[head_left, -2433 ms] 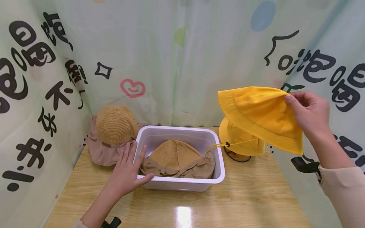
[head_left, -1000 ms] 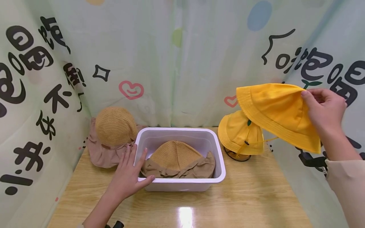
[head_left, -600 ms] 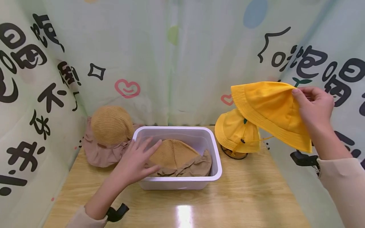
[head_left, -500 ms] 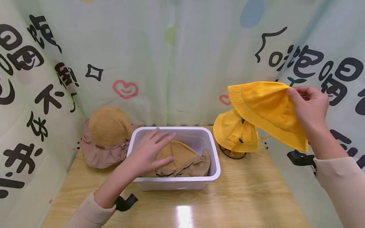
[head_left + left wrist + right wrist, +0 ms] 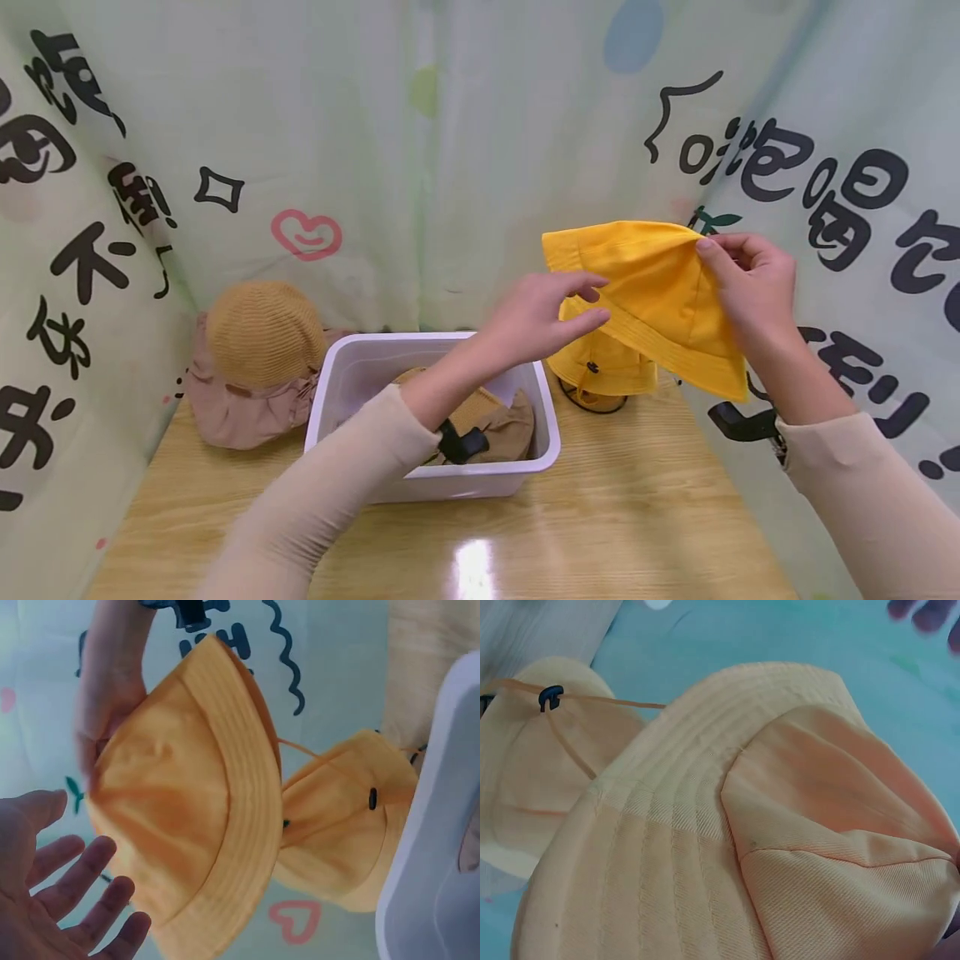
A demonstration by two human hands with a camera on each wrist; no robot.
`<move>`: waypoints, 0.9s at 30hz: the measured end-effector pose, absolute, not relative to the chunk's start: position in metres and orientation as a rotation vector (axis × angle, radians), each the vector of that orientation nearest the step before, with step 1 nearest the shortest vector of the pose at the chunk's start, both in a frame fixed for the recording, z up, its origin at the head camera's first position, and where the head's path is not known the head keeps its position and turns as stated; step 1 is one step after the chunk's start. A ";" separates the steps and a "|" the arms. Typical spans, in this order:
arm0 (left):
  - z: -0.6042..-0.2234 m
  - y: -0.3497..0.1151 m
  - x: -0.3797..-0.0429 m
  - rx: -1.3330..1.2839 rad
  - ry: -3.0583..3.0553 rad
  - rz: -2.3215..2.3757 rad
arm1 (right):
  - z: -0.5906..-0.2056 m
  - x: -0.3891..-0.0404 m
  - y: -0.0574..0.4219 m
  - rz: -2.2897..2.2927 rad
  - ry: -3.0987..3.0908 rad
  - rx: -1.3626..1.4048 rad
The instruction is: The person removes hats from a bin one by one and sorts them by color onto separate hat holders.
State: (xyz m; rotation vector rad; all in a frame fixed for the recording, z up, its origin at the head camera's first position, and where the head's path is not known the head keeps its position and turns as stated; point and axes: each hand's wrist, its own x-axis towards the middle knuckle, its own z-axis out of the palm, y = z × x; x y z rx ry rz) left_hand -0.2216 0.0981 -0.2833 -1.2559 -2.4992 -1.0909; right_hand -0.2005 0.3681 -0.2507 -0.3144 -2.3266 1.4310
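Note:
My right hand (image 5: 757, 287) pinches the crown of a yellow bucket hat (image 5: 660, 292) and holds it up sideways, brim to the left. A green sprout (image 5: 73, 793) pokes out at the crown's tip. My left hand (image 5: 536, 321) reaches across the bin, fingers spread and slightly bent, overlapping the hat's brim in the head view. In the left wrist view its fingers (image 5: 112, 900) lie beside the crown with nothing in them. Behind the held hat, a second yellow bucket hat (image 5: 618, 375) with a cord and black toggle (image 5: 551, 697) sits on a stand, partly hidden.
A white plastic bin (image 5: 550, 417) stands on the wooden table (image 5: 615, 517), containing a tan straw hat with brown brim (image 5: 517, 429), partly covered by my left forearm. Left of it is a straw hat with a pink brim (image 5: 262, 333). A printed curtain (image 5: 375, 125) encloses the table.
My left hand has left the bin's left rim and moved right and up across the bin to the held hat. The right hand still holds that hat up; the head view has shifted slightly right.

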 end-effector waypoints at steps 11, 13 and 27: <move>-0.290 0.149 -0.246 -1.031 -2.604 -1.137 | -0.265 -0.203 0.342 1.441 -2.374 -0.240; -0.290 0.153 -0.248 -0.992 -2.614 -1.136 | -0.267 -0.203 0.340 1.465 -2.362 -0.223; -0.295 0.164 -0.249 -0.883 -2.553 -1.281 | -0.274 -0.205 0.331 1.719 -2.266 -0.034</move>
